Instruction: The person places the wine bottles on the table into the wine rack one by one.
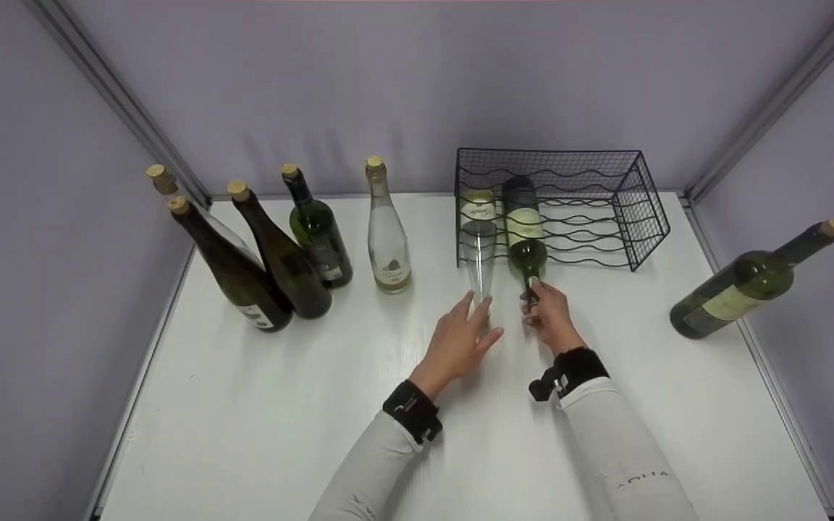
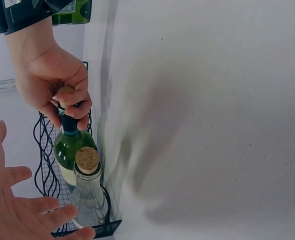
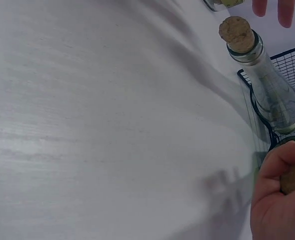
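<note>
My right hand (image 1: 549, 317) grips the corked neck of a green wine bottle (image 1: 525, 224) that lies in the black wire rack (image 1: 583, 246), neck toward me. In the left wrist view its fingers wrap round the neck just at the cork (image 2: 66, 94). A clear glass bottle (image 1: 480, 235) lies beside it in the rack's leftmost slot, its cork (image 2: 87, 159) facing out. My left hand (image 1: 455, 344) is spread with fingers extended near the clear bottle's neck and holds nothing. Whether its fingertips touch the glass I cannot tell.
Left of the rack stand a clear bottle (image 1: 389, 246), a short green bottle (image 1: 321, 242) and several taller bottles, including a dark one (image 1: 232, 271). Another green bottle (image 1: 732, 293) stands at the right, by the side wall. Pale walls border the white table (image 1: 258, 420).
</note>
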`<action>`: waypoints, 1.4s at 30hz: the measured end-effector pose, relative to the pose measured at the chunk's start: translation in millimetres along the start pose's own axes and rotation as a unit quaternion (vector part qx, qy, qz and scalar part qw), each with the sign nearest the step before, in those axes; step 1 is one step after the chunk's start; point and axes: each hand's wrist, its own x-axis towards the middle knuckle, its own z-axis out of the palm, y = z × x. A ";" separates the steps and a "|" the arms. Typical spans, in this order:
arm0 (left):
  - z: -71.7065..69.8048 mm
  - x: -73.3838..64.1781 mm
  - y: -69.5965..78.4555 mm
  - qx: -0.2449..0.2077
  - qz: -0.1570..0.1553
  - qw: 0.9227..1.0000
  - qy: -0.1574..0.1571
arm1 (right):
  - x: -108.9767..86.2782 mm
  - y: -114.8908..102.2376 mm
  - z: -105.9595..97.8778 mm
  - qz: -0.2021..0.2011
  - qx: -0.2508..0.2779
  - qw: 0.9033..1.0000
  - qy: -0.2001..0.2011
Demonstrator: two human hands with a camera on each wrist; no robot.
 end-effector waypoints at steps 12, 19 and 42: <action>3.2 0.0 -2.8 -0.011 -0.002 1.000 -0.002 | 0.3 -1.5 1.0 0.032 0.055 0.998 -0.022; 3.4 -0.3 -3.8 -0.001 0.003 1.000 0.004 | -2.1 -1.6 4.8 0.018 0.052 0.998 -0.020; 2.9 -6.8 -11.4 -0.017 -0.011 1.000 0.005 | -13.4 -0.9 1.1 -0.165 -0.362 0.916 0.059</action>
